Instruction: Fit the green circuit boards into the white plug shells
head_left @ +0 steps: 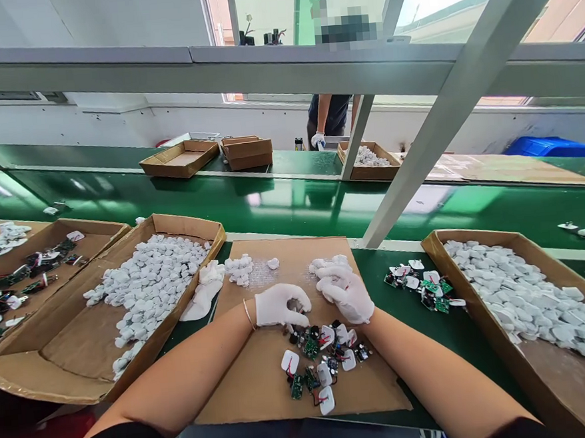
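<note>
My left hand (pixel 282 305), in a white glove, is curved with a gap between thumb and fingers. It is just above a heap of small green circuit boards (pixel 311 348) with white pads and red wires, and I see nothing in its grasp. My right hand (pixel 346 294), also gloved, has its fingers bent together beside a small pile of white plastic pieces (pixel 332 263). Whatever its fingertips pinch is hidden by the glove. Another little cluster of white pieces (pixel 239 271) and a single white piece (pixel 273 264) lie on the cardboard sheet (pixel 244 382).
Cardboard trays of white pieces stand left (pixel 70 334) and right (pixel 547 361). More circuit boards (pixel 427 286) lie right of the sheet. A white glove (pixel 202 295) rests by the left tray. A slanting metal post (pixel 417 143) rises ahead; a person (pixel 332 113) stands across the green bench.
</note>
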`<state>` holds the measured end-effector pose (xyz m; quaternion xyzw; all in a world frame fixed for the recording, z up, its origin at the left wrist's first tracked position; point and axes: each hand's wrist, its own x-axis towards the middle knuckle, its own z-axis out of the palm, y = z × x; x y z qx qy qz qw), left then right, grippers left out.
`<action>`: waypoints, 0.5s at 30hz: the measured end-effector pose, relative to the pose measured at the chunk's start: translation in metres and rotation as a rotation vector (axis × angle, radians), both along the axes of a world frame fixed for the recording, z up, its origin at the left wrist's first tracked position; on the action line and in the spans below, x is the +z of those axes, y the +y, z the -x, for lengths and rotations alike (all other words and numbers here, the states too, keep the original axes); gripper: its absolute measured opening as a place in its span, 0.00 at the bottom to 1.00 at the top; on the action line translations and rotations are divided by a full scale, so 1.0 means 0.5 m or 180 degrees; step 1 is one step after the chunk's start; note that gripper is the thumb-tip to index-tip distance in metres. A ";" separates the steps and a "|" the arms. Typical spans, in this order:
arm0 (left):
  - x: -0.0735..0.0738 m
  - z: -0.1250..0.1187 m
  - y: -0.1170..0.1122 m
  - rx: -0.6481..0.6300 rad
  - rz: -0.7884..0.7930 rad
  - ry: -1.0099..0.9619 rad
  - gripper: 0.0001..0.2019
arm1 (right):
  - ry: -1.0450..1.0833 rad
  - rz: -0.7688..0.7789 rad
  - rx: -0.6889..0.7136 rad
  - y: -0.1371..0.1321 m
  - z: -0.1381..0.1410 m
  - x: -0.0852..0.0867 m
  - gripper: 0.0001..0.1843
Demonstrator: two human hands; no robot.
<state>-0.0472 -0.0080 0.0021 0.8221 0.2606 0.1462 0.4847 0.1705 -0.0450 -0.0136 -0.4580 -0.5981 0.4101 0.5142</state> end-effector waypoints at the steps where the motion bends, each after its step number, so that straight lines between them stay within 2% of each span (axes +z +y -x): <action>1: -0.003 0.000 0.002 0.0311 0.0203 -0.0053 0.16 | 0.0180 0.0150 0.0098 0.002 -0.002 -0.004 0.14; 3: -0.009 -0.004 0.006 0.0809 0.0678 -0.0293 0.18 | 0.0435 0.0427 0.0292 0.005 -0.001 -0.011 0.13; 5: -0.014 -0.010 0.012 0.1082 0.1111 -0.0700 0.20 | 0.0514 0.0512 0.0381 0.007 0.003 -0.013 0.11; 9: -0.023 -0.019 0.027 0.1158 0.1468 -0.1414 0.24 | 0.0713 0.0230 0.0382 0.006 0.012 -0.010 0.13; 12: -0.028 -0.019 0.039 0.1133 0.1670 -0.1492 0.23 | 0.0702 0.0134 0.0347 0.006 0.015 -0.006 0.16; 15: -0.033 -0.016 0.047 0.1061 0.1770 -0.1542 0.21 | 0.0767 0.0358 0.0386 0.005 0.017 -0.003 0.16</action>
